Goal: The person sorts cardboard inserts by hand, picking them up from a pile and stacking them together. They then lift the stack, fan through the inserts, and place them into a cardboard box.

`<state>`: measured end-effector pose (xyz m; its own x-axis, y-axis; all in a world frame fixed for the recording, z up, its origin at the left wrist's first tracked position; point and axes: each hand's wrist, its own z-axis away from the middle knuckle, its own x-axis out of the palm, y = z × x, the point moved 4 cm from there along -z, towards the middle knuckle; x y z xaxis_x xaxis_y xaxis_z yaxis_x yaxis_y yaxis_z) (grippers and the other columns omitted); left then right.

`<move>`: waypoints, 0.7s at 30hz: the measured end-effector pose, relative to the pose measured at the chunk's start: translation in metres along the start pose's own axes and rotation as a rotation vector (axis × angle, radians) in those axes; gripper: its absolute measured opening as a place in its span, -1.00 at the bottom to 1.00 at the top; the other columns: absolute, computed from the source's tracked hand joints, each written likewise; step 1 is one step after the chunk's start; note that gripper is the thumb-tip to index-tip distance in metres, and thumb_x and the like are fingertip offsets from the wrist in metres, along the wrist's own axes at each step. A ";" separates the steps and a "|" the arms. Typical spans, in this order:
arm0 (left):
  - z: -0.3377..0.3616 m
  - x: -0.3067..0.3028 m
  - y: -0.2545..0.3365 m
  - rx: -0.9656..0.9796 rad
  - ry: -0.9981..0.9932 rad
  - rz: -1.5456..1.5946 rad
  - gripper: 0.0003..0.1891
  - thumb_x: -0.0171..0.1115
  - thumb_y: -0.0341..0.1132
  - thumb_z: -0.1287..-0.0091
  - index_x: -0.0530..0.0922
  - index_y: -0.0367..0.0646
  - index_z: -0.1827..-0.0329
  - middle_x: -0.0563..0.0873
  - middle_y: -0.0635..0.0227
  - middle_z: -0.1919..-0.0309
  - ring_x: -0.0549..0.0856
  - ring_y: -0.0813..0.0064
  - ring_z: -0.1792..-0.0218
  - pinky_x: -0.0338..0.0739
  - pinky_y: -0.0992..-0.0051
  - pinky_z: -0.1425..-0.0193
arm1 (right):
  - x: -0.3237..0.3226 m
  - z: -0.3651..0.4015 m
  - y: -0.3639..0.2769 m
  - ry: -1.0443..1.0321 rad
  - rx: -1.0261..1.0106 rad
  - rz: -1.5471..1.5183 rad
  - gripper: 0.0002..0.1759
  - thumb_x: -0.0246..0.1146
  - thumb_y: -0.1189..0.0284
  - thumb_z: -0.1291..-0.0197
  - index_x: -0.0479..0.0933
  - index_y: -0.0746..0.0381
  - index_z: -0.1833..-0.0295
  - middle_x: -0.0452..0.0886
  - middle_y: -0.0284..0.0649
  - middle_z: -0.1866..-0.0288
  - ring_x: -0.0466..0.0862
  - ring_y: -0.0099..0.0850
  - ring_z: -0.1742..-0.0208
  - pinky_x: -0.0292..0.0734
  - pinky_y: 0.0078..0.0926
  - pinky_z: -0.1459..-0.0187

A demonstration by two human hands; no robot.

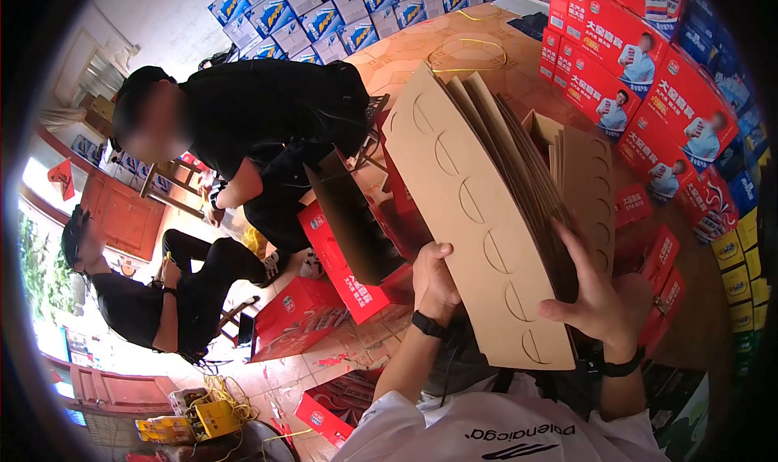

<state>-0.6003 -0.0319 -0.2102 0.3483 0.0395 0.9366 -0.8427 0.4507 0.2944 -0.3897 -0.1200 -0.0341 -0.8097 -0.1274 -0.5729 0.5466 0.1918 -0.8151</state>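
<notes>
In front of me is a tilted stack of brown cardboard dividers (474, 219), with a row of curved cuts along the front panel. My left hand (435, 277) grips its left edge, thumb on the edge and the other fingers mostly hidden behind. With my right hand (596, 296) I hold the stack's right side; the thumb lies by the front panel and a finger reaches along the sheet edges. Behind the stack, more cardboard dividers (590, 194) with similar cuts stand upright. An open red carton (347, 263) with a dark inside lies just left of my hands.
Red printed cartons (604, 89) are piled at right, beside yellow boxes (733, 288). Blue-and-white boxes (320, 23) line the back. Two people in black sit at left, one (275, 105) bending forward. Yellow strapping (217, 420) and red scraps lie on the floor.
</notes>
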 end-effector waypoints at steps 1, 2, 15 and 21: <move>0.000 0.000 0.000 0.011 -0.004 -0.025 -0.26 0.31 -0.22 -0.08 0.44 -0.42 -0.35 0.66 -0.03 -0.20 0.70 -0.02 -0.14 0.62 0.08 -0.30 | 0.001 -0.001 -0.001 0.013 -0.002 0.028 0.34 0.57 -0.11 0.03 0.01 0.37 -0.65 -0.07 0.37 -0.66 -0.03 0.20 -0.69 -0.04 0.03 -0.62; 0.001 0.002 0.001 0.037 -0.006 -0.062 -0.28 0.32 -0.20 -0.10 0.45 -0.41 -0.34 0.66 -0.03 -0.19 0.70 0.00 -0.14 0.63 0.09 -0.30 | 0.004 -0.003 -0.001 0.027 -0.003 0.056 0.33 0.57 -0.09 0.02 0.00 0.36 -0.66 -0.09 0.39 -0.65 -0.04 0.24 -0.69 -0.03 0.06 -0.61; -0.005 -0.034 0.000 0.130 0.245 -0.107 -0.36 0.27 0.09 -0.40 0.51 -0.36 -0.23 0.70 0.04 -0.10 0.72 0.17 -0.11 0.66 0.19 -0.22 | 0.040 -0.007 -0.005 0.076 -0.004 0.227 0.19 0.40 0.15 -0.13 -0.13 0.30 -0.70 -0.20 0.36 -0.68 -0.12 0.32 -0.68 -0.13 0.16 -0.60; 0.000 -0.033 0.006 0.127 0.232 -0.147 -0.39 0.25 0.04 -0.42 0.52 -0.39 -0.23 0.71 0.02 -0.10 0.73 0.17 -0.09 0.67 0.20 -0.20 | 0.039 -0.008 0.004 0.110 -0.016 0.154 0.19 0.40 0.09 -0.13 -0.12 0.27 -0.71 -0.17 0.40 -0.67 -0.07 0.37 -0.66 -0.10 0.25 -0.55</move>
<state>-0.6165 -0.0301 -0.2391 0.5424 0.1916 0.8180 -0.8160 0.3519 0.4586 -0.4204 -0.1163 -0.0587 -0.7354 0.0117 -0.6776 0.6633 0.2169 -0.7162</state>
